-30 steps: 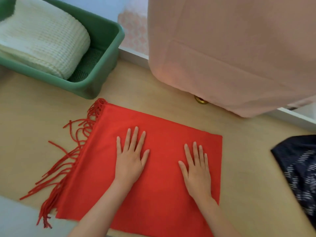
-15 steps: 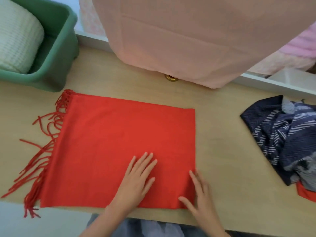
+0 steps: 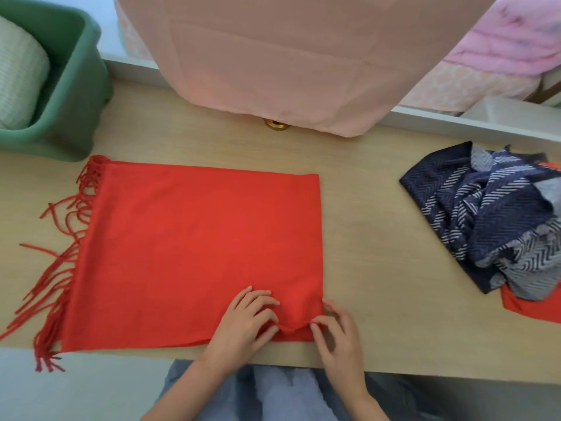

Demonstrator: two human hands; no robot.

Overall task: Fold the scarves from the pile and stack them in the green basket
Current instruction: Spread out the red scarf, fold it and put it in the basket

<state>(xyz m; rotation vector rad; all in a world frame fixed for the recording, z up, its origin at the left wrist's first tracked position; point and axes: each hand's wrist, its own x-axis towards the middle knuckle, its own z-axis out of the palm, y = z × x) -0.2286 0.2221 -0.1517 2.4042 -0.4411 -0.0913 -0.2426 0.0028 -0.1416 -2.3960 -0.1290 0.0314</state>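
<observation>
Red scarf is lying flat on the wooden surface as a folded rectangle, its fringe trailing off the left edge toward the green basket, which is standing just beyond the scarf's far left corner. A second ago both hands were pressing flat, fingers spread, on the middle of the cloth; half a second ago they were sliding toward the near right corner. Now the left hand and the right hand are both sitting at that corner with fingers curled, each pinching the near edge of the scarf, and a small pucker of cloth is rising between them. Judgement: smoothing is finishing and the grip for the next fold is being taken; the person is probably preparing to lift this end and carry it across toward the fringe, though the direction is not yet showing. The scarf is not yet compact enough for the basket, so at least one fold is remaining. In the basket a cream knit scarf is already resting, folded. To the right, well apart from the red scarf, the pile is still waiting: a crumpled navy patterned scarf is lying on top of a red-orange piece that is peeking out underneath. Risk: a pinch at one corner only may be dragging the lower layers out of line.
</observation>
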